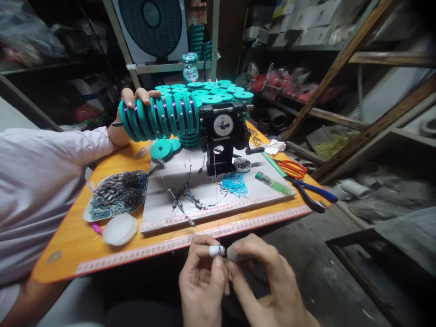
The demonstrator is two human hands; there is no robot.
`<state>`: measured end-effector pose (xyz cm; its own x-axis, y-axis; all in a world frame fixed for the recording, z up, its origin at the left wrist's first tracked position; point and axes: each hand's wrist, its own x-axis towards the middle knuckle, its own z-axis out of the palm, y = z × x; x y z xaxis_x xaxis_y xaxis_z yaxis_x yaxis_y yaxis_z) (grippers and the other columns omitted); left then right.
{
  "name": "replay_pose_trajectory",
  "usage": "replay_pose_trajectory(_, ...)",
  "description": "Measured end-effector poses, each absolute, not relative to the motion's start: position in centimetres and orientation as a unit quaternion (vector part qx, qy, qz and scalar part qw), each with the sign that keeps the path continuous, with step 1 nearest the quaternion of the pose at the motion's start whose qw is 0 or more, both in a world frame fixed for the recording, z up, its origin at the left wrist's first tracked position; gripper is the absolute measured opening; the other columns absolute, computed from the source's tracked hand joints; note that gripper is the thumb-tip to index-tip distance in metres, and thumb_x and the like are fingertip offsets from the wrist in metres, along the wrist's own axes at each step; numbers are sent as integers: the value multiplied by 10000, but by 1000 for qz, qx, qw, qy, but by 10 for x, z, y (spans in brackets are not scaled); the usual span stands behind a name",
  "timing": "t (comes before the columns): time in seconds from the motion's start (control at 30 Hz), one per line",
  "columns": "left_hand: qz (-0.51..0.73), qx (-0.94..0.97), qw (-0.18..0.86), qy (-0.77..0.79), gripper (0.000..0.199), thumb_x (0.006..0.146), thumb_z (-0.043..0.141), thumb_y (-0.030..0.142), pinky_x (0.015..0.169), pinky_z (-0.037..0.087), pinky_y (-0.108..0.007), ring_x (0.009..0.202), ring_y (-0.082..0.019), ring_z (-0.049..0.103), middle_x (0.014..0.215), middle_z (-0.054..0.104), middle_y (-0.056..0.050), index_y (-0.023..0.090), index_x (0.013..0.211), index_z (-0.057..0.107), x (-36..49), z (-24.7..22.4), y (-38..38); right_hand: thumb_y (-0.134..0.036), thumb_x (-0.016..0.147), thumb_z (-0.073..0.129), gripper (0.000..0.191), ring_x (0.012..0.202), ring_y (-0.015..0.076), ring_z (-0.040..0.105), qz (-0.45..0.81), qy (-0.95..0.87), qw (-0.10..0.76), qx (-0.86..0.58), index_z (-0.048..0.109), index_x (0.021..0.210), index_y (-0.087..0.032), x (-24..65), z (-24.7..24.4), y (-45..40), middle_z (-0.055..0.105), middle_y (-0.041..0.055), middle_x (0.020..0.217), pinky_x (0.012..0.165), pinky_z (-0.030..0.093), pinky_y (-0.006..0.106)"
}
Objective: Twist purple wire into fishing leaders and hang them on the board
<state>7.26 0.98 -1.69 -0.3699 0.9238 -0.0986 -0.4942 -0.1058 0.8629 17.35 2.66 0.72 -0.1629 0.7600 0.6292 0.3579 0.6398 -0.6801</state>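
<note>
My left hand (202,281) is closed in a pinch in front of the table edge, with white wrapping on a fingertip. A thin purple fishing line (217,204) comes down from the black winding machine (221,136) into this pinch. My right hand (269,277) is closed just beside it, a grey covering at its fingertips; what they pinch is hidden. On the machine's shaft sits a row of green foam spools (160,117) wound with purple line. Another person's hand (139,96) rests on top of these spools.
On the white board (160,213) lie lead sinkers (185,197), blue stoppers (233,184) and a green tube (272,183). A tray of sinkers (117,195) and a white lid (120,229) stand left. Pliers (311,195) and orange-handled scissors (291,169) lie right. More green spools (213,99) are behind.
</note>
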Motion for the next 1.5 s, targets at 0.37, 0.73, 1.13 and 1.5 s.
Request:
replay_pose_trajectory(0.37, 703, 240, 511, 432, 219, 735, 789, 328, 396, 371, -100, 422, 48, 428, 936, 538, 22, 171, 703, 639, 73, -17, 10, -3, 815, 528, 321, 693, 139, 650, 198, -735, 524, -382, 507, 1050, -221, 172, 8, 26, 630, -5, 805, 567, 524, 218)
replay_pose_trajectory(0.73, 705, 230, 522, 421, 219, 734, 790, 312, 396, 360, -107, 415, 48, 430, 934, 542, 15, 162, 699, 634, 73, -16, 10, -17, 817, 531, 355, 650, 141, 644, 211, -738, 510, -389, 500, 1098, -231, 175, 7, 24, 636, 5, 820, 556, 539, 235)
replay_pose_trajectory(1.13, 703, 240, 514, 430, 217, 749, 776, 314, 405, 372, -109, 424, 47, 428, 947, 536, 18, 162, 701, 629, 73, -17, 9, -22, 831, 530, 339, 659, 133, 656, 230, -725, 516, -394, 508, 1092, -239, 172, 5, 23, 635, 1, 832, 575, 545, 225)
replay_pose_trajectory(1.5, 710, 236, 502, 433, 199, 739, 781, 305, 377, 364, -109, 433, 28, 408, 925, 534, 12, 169, 697, 641, 75, -16, 10, -32, 842, 542, 337, 679, 135, 669, 247, -715, 521, -396, 514, 1107, -238, 172, 3, 22, 649, 9, 863, 601, 565, 215)
